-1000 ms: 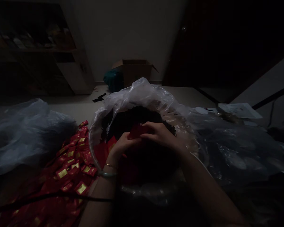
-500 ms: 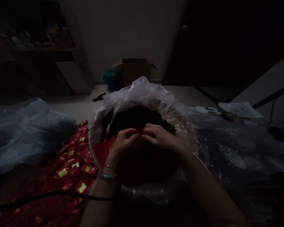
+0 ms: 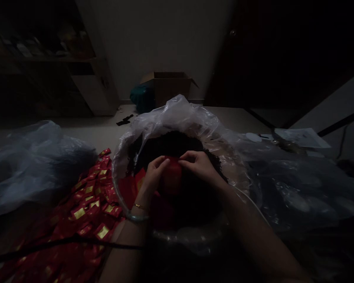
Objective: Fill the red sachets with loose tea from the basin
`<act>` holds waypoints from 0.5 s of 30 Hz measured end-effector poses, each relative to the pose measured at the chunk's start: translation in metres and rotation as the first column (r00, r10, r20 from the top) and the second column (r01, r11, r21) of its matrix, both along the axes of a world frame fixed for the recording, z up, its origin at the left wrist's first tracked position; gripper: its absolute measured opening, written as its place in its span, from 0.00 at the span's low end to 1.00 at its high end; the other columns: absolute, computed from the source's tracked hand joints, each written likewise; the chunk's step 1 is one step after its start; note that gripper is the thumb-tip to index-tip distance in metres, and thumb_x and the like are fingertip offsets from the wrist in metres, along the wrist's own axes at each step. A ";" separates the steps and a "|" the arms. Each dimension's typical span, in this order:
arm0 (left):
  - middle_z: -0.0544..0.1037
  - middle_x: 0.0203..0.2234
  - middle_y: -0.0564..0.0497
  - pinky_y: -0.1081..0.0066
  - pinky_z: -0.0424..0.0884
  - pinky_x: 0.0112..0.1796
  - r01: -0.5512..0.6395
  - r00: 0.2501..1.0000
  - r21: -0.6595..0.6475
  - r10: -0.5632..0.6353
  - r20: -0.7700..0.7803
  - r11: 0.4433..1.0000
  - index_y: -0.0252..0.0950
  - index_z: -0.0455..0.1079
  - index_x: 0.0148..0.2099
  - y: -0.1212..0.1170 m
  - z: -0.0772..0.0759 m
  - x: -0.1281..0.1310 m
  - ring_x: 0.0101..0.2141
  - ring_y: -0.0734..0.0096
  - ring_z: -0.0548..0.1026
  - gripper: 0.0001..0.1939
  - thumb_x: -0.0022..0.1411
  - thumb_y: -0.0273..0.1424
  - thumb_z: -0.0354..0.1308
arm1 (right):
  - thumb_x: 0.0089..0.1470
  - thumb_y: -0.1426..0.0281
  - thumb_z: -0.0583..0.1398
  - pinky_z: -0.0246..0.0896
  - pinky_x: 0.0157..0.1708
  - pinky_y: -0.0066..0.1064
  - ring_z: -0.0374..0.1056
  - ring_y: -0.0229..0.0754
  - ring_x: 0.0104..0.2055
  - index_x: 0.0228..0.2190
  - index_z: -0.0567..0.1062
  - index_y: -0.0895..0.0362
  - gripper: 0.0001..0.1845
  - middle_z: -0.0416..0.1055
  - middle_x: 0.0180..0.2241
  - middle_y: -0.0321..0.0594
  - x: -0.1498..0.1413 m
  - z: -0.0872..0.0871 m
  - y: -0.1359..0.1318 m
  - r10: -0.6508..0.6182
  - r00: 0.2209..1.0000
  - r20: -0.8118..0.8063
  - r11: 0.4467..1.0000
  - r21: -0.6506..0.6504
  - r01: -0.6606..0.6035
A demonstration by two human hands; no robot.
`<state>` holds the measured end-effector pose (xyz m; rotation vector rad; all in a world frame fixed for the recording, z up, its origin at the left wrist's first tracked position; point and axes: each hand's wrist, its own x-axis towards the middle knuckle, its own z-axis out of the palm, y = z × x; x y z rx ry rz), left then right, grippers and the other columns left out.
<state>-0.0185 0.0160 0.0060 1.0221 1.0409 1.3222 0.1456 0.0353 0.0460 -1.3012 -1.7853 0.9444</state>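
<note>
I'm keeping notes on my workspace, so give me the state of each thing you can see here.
Left hand: pinching the red packet's upper left
Right hand: pinching its upper right
Red packet: held up between both hands
Lined round container: open on top
Dark loose material: heaped inside
Red-and-gold packets: piled loosely
Clear plastic bag: crumpled
Cardboard box: open, flaps spread

Dark red on the packet (image 3: pixel 172 177), near-black in the heap (image 3: pixel 174 141).
Red with gold patches across the sachets (image 3: pixel 79 213); teal on the bag (image 3: pixel 143 98).
</note>
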 end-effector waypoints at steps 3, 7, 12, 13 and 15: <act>0.74 0.21 0.55 0.77 0.64 0.25 -0.046 0.999 -0.035 0.046 -0.006 0.998 0.32 0.73 0.30 0.000 0.000 0.000 0.22 0.76 0.69 0.17 0.44 0.41 0.65 | 0.44 0.70 0.61 0.61 0.29 0.29 0.69 0.40 0.30 0.26 0.76 0.58 0.05 0.75 0.26 0.37 -0.001 -0.002 0.000 0.018 0.999 -0.033 1.000 -0.002 -0.018; 0.75 0.20 0.54 0.76 0.63 0.24 -0.023 0.999 -0.024 0.022 -0.049 0.999 0.31 0.74 0.29 -0.001 0.000 0.001 0.21 0.76 0.69 0.15 0.44 0.40 0.66 | 0.43 0.67 0.63 0.62 0.29 0.28 0.70 0.39 0.29 0.27 0.77 0.58 0.08 0.76 0.26 0.37 -0.005 -0.006 -0.001 0.051 0.995 -0.082 0.998 -0.031 -0.054; 0.75 0.22 0.55 0.77 0.64 0.26 0.059 0.998 -0.031 -0.060 -0.029 0.998 0.32 0.73 0.31 -0.002 0.001 0.001 0.24 0.75 0.71 0.15 0.45 0.39 0.66 | 0.42 0.66 0.64 0.60 0.27 0.27 0.69 0.39 0.26 0.22 0.78 0.59 0.08 0.75 0.22 0.37 -0.006 -0.012 -0.002 0.024 0.990 -0.141 0.999 -0.023 -0.028; 0.76 0.24 0.54 0.77 0.65 0.27 0.114 0.993 -0.053 -0.114 0.017 0.992 0.32 0.73 0.34 -0.003 0.001 0.001 0.25 0.74 0.72 0.16 0.45 0.38 0.66 | 0.42 0.66 0.64 0.60 0.27 0.27 0.69 0.38 0.26 0.22 0.78 0.59 0.08 0.75 0.22 0.37 -0.006 -0.013 -0.003 0.032 0.986 -0.162 0.999 -0.029 -0.037; 0.78 0.27 0.52 0.75 0.67 0.29 0.262 0.962 -0.108 -0.251 0.105 0.959 0.32 0.73 0.39 -0.005 0.000 0.000 0.27 0.72 0.74 0.19 0.45 0.37 0.67 | 0.43 0.66 0.64 0.61 0.27 0.27 0.69 0.38 0.26 0.23 0.78 0.59 0.08 0.75 0.23 0.37 -0.007 -0.014 -0.005 0.052 0.981 -0.187 0.998 -0.037 -0.060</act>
